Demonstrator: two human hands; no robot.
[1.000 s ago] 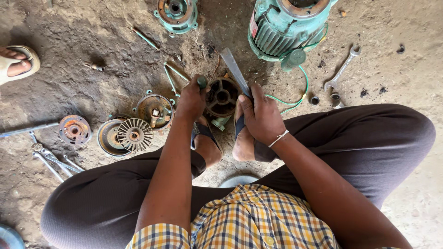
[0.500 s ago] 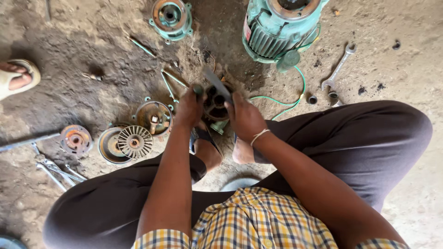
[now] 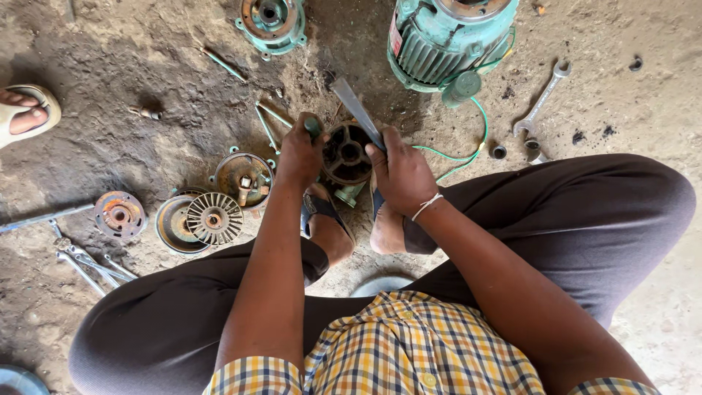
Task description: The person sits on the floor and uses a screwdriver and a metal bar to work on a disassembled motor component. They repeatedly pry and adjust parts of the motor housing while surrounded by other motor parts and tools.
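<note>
Working a round metal housing (image 3: 345,153) on the dirt floor, by my feet.
My left hand (image 3: 301,152) grips its rim; my right hand (image 3: 401,174) clutches a flat file (image 3: 355,110) over it. The green motor (image 3: 442,40) lies stripped, parts scattered, nothing reassembled.

1. Teal electric motor body (image 3: 447,44), finned, at top of the dirt floor (image 3: 110,88).
2. Teal end cover (image 3: 272,20), round, left of the motor.
3. Open-ended spanner (image 3: 542,99), right of the motor.
4. White fan impeller (image 3: 213,218) resting on a rusty disc (image 3: 172,225).
5. Rusty flange (image 3: 119,215), further left.
6. Rusty round cover (image 3: 243,180), above the impeller.
7. Sandalled foot (image 3: 23,113), another person's, far left.
</note>
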